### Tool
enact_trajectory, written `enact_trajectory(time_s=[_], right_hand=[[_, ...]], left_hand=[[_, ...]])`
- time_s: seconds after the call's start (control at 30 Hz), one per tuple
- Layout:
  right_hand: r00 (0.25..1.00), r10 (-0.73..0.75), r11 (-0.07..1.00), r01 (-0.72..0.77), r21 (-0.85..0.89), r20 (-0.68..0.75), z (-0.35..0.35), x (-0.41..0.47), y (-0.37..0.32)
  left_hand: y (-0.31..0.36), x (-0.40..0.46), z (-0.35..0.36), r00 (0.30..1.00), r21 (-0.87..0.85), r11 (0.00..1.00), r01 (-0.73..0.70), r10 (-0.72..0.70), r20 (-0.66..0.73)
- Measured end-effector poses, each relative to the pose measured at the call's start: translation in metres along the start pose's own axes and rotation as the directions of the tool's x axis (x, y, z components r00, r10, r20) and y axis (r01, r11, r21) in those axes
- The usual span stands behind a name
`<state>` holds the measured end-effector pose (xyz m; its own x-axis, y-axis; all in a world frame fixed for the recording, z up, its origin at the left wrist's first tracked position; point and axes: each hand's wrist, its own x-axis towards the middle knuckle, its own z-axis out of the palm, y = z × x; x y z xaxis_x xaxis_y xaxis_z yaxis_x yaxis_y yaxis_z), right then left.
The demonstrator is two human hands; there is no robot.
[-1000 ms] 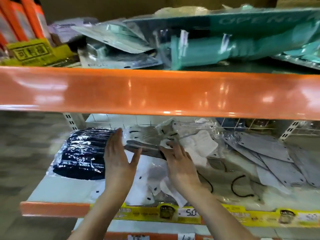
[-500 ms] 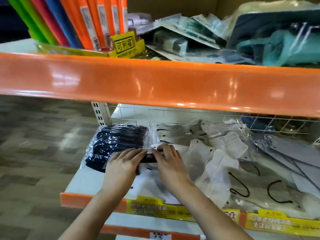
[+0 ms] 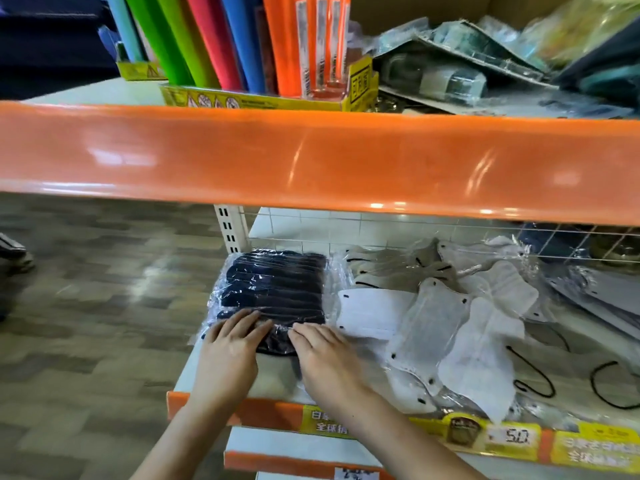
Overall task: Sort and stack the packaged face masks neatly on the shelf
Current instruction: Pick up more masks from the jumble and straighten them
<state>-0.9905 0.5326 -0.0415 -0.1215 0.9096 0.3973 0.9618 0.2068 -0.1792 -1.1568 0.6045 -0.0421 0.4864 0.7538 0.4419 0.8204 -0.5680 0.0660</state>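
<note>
both my hands, left hand (image 3: pixel 230 344) and right hand (image 3: pixel 327 355), lie flat with straight fingers on the dark mask pack (image 3: pixel 277 289) at mid frame; probably light, floppy, slippery, so pinch its edges.

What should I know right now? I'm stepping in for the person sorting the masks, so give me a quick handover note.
Left hand: fingers straight, pressing the near edge of the dark mask stack.
Right hand: the same, flat on that edge beside the left.
Done: dark packs sit stacked at the left end of the lower shelf.
Left: white mask packs lie loose and overlapping to the right; grey packs at far right also need stacking.
</note>
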Motion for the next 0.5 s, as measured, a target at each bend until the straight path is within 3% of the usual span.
enact_trajectory(time_s=[0.1, 0.27, 0.5], right_hand=[[1.000, 0.013, 0.999, -0.013, -0.031, -0.011, 0.009, -0.003, -0.001], [0.997, 0.078, 0.996, -0.078, -0.045, -0.012, 0.008, -0.003, -0.004], [0.989, 0.149, 0.985, -0.149, -0.081, -0.005, 0.013, 0.000, -0.002]], left_hand=[[-0.003, -0.009, 0.010, 0.991, -0.021, 0.999, 0.041, -0.038, 0.125], [-0.007, -0.014, 0.015, 0.960, -0.001, 1.000, -0.009, 0.009, 0.280], [-0.013, -0.005, 0.021, 0.953, -0.058, 0.998, -0.011, 0.028, 0.301]])
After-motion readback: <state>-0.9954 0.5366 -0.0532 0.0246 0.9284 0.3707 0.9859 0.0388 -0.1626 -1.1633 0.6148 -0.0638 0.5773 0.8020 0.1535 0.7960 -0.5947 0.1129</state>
